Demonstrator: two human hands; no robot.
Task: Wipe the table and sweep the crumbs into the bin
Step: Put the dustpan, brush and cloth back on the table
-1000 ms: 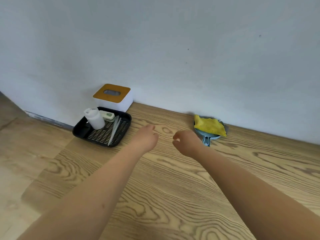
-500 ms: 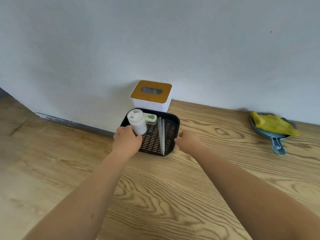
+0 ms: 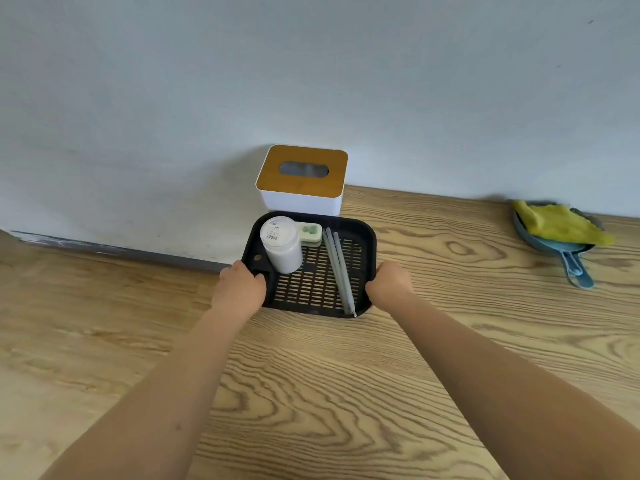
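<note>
**Both hands on the tray, wiping not begun**

The left hand (image 3: 239,292) holds the left edge of the black tray (image 3: 369,244). Its fingers curl round the rim. The right hand (image 3: 389,284) holds the right edge the same way, fingers curled on the rim. The tray sits on the wood table (image 3: 346,393), just in front of a white box (image 3: 301,199) by the wall. In the tray stand a white jar (image 3: 282,245), a small green thing (image 3: 310,233) and two long sticks (image 3: 341,268).

The yellow cloth (image 3: 559,223) lies far off to the right, by the wall. It rests on a blue dustpan (image 3: 575,266). No hand is near them.

I think the job has only just started. The tray likely needs to come off the table first. Then comes the wiping and the sweeping. I see no crumbs and no bin here.
</note>
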